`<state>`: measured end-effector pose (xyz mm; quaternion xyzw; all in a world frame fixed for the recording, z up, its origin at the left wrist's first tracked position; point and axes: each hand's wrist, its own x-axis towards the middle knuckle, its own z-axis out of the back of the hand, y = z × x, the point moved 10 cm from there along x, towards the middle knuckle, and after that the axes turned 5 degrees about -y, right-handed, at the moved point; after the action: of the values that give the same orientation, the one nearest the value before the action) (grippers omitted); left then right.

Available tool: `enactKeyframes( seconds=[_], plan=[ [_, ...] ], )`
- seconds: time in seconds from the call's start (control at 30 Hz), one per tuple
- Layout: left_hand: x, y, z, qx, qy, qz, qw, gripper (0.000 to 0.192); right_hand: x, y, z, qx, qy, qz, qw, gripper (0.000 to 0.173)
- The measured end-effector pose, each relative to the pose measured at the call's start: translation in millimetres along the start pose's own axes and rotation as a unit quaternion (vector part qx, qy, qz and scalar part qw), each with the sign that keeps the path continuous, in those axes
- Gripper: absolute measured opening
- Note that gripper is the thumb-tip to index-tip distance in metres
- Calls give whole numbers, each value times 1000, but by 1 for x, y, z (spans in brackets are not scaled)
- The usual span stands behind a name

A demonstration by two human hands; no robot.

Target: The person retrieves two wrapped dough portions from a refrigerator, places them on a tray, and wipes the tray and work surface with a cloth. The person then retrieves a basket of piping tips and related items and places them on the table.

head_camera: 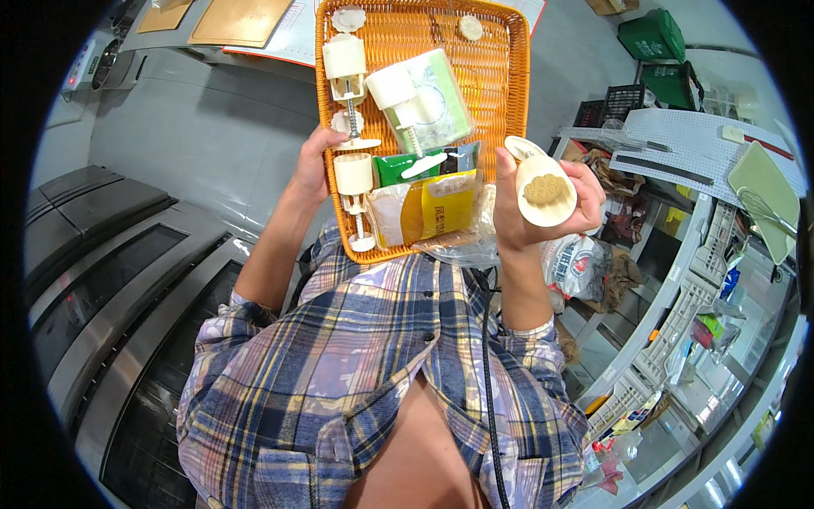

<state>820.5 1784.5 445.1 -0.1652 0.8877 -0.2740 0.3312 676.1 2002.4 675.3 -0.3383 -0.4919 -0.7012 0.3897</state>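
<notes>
My left hand (314,164) grips the left rim of an orange wicker basket (519,83), held up before my chest. In my right hand (507,219), over the basket's right side, is a cream plastic mooncake press (561,213), its round mouth facing me. A tan patterned piece (544,189) sits inside that mouth; whether it is dough or a stamp I cannot tell. The basket holds another press (345,60), a lower press (353,175) and a tilted press (390,89) on a green-and-white packet (439,89). Flower-shaped stamp plates (348,19), a green packet (404,168) and a yellow packet (448,207) lie there too.
Gold baking trays (240,22) rest on a table at the far left. Stainless steel equipment (133,305) stands at my left. To the right, a cluttered shelf unit (674,280) carries a green board (765,191) and a whisk (760,207). Green boxes (652,37) sit beyond.
</notes>
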Motion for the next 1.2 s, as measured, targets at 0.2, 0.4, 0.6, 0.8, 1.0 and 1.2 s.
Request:
enactKeyframes(
  seconds=[0.2, 0.4, 0.6, 0.8, 1.0, 1.2],
  plan=[
    [2, 2, -5, -3, 33, 6, 999, 50, 0, -2, 1, -5, -8, -7, 1000, 77],
    [1, 1, -10, 3, 34, -2, 999, 51, -2, -6, 4, 5, -6, -22, 1000, 76],
    [-1, 2, -13, 1, 42, 5, 999, 49, -4, -8, 0, 0, 14, -15, 1000, 75],
    [-1, 4, -9, -8, 24, 0, 1000, 46, 3, -8, -9, 10, 81, -23, 996, 77],
    [-1, 3, -16, -14, 37, -3, 999, 50, -6, -28, -41, 341, 326, -322, 821, 81],
    [-2, 2, -13, -7, 18, 5, 1000, 48, -3, 14, -46, 499, 500, -244, 665, 60]
  ],
)
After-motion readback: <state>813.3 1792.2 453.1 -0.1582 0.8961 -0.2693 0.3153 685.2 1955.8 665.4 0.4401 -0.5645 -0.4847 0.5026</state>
